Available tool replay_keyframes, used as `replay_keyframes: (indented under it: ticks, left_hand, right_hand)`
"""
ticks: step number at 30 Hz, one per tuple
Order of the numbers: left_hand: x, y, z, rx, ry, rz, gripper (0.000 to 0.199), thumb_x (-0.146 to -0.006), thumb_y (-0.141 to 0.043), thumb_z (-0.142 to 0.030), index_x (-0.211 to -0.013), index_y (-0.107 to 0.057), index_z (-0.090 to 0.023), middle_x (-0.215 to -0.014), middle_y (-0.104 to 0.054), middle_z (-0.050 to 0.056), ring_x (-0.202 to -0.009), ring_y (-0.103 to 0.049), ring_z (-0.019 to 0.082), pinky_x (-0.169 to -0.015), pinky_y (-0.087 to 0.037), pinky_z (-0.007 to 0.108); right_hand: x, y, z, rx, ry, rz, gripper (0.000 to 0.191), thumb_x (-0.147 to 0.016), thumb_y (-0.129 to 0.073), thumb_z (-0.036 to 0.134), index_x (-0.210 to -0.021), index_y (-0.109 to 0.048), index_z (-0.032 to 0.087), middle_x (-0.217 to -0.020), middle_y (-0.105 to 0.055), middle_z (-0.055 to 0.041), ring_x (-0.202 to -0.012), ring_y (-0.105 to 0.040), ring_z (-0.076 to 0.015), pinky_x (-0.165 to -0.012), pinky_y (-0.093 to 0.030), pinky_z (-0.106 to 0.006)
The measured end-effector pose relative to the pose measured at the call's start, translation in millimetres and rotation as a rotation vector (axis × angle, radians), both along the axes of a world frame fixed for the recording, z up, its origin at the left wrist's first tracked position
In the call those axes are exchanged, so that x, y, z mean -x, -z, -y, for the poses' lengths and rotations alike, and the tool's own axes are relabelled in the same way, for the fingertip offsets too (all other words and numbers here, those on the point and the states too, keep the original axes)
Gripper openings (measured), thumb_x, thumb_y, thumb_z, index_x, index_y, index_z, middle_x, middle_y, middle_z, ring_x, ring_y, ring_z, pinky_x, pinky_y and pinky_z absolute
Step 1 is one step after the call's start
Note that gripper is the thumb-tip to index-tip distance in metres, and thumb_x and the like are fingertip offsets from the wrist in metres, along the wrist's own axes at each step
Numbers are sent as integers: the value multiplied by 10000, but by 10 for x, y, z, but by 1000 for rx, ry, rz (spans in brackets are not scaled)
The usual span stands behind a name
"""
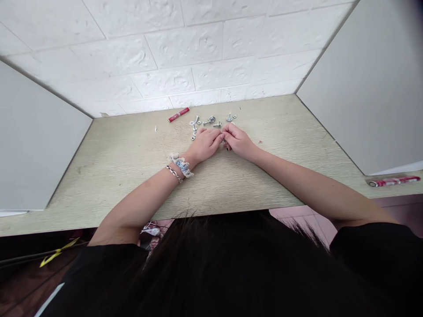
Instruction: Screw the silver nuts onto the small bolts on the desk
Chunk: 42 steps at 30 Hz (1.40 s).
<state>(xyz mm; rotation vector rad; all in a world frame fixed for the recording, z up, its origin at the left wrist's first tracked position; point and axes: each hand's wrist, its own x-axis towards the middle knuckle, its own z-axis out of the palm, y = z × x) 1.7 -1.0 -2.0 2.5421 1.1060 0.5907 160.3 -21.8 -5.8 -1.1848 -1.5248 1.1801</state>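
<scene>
My left hand (207, 145) and my right hand (238, 140) meet over the middle of the table, fingertips touching. Both are closed in a pinch around something small; a bit of metal seems to show between them, but its kind is hidden. Just beyond the fingers lie several loose bolts and nuts: a bolt with a washer (212, 119), a shorter bolt (217, 125), and a bolt standing on its head (229, 117) beside a nut (235, 116). Left of these, another bolt (197, 119) and a nut (193, 138) rest close to my left hand.
A red tube-like stick (178, 115) lies near the white brick-patterned wall (185, 44). Grey panels stand at the left (36, 145) and right (363, 97) of the wooden tabletop (132, 176). A second red stick (395, 181) sits by the front right edge.
</scene>
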Motion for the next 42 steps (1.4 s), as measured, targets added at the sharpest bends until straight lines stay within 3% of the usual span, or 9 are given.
replay_keyframes:
  ticks: [21, 24, 27, 32, 36, 42]
  left_hand:
    - [-11, -6, 3, -5, -38, -20, 373, -997, -236, -359, -761, -479, -201, -772, -612, 25, -827, -568, 191, -915, -342, 391]
    - [-12, -5, 5, 0, -44, -13, 328, -982, -259, -300, -776, -495, -199, -808, -633, 30, -845, -581, 196, -904, -344, 396]
    - [-10, -10, 8, 16, -48, -13, 309, -973, -274, -275, -798, -516, -195, -836, -649, 32, -854, -595, 199, -912, -340, 406]
    - [-1, 0, 1, 14, -75, 14, 234, -932, -331, -190, -907, -564, -202, -825, -670, 16, -871, -608, 187, -974, -322, 401]
    - [1, 15, -13, 16, -115, 66, 257, -920, -346, -160, -1053, -561, -208, -802, -673, 2, -883, -609, 177, -988, -321, 378]
    - [-7, -8, -8, -5, -137, 119, 310, -945, -290, -156, -1071, -569, -201, -874, -667, 14, -914, -602, 173, -984, -333, 356]
  right_hand:
    - [4, 29, -19, -11, 5, 51, 109, -908, -418, 208, -800, -411, 216, -564, -444, 51, -509, -434, -113, -546, -363, -264]
    - [2, 18, 19, -80, 12, 59, 60, -872, -425, 184, -832, -399, 221, -633, -454, 41, -557, -435, -117, -578, -359, -273]
    - [-21, -18, 74, -215, 25, 165, 150, -826, -510, 230, -804, -361, 224, -649, -409, 44, -588, -389, -114, -590, -320, -268]
    - [-21, -72, 150, -323, -189, 482, 388, -686, -712, 356, -769, -360, 213, -731, -451, 18, -640, -380, -124, -588, -266, -268]
    - [-8, -31, 119, -353, -236, 582, 255, -770, -645, 300, -791, -411, 199, -831, -514, -23, -699, -437, -150, -617, -291, -278]
    - [-36, 32, 19, -406, -276, 616, 166, -783, -649, 246, -749, -502, 178, -820, -533, -42, -729, -475, -164, -678, -360, -289]
